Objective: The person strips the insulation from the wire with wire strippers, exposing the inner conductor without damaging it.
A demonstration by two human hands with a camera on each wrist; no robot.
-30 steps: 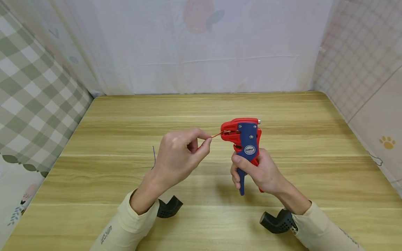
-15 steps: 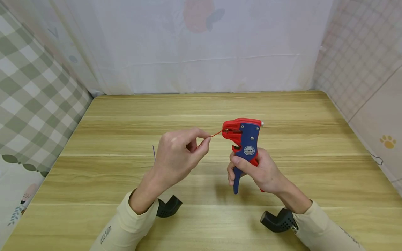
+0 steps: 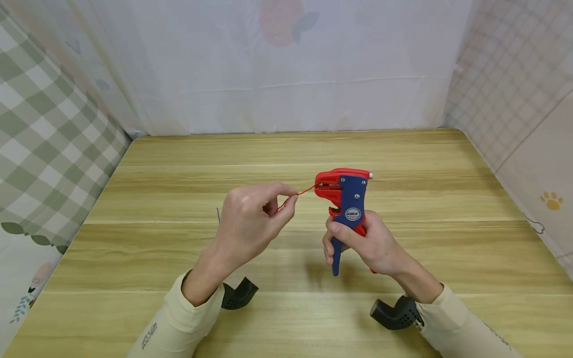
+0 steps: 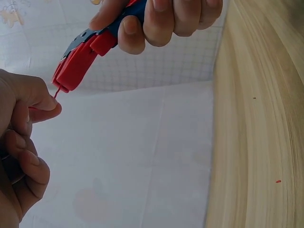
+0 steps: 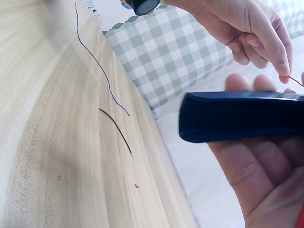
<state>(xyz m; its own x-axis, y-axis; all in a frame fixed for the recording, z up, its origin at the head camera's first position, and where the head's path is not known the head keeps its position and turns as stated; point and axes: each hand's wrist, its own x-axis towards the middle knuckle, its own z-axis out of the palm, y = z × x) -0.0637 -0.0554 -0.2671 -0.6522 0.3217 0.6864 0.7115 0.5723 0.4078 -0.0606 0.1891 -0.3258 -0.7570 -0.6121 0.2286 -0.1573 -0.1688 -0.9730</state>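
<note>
My right hand (image 3: pixel 369 243) grips the handles of a red and blue wire stripper (image 3: pixel 352 199), held upright above the wooden table with its red nose to the left. Between thumb and index finger, my left hand (image 3: pixel 250 223) pinches a thin red wire (image 3: pixel 306 191). That wire runs from the fingertips up to the front of the stripper's mouth, and a bit more of it shows below the pinch. In the left wrist view, the red wire (image 4: pixel 57 92) meets the red nose of the stripper (image 4: pixel 78 64). The right wrist view shows the blue handle (image 5: pixel 242 118) lying across my palm.
A blue wire (image 5: pixel 97 61) and a shorter dark wire (image 5: pixel 118 130) lie on the table (image 3: pixel 179 169). Near them is a tiny red piece (image 5: pixel 136 185). Black devices (image 3: pixel 239 293) stick out from both cuffs. Fabric walls enclose the back and sides.
The stripper's blue handle has swung left, away from the red one, as the right hand's squeeze eased. The left hand has shifted slightly left and still pinches the red wire.
</note>
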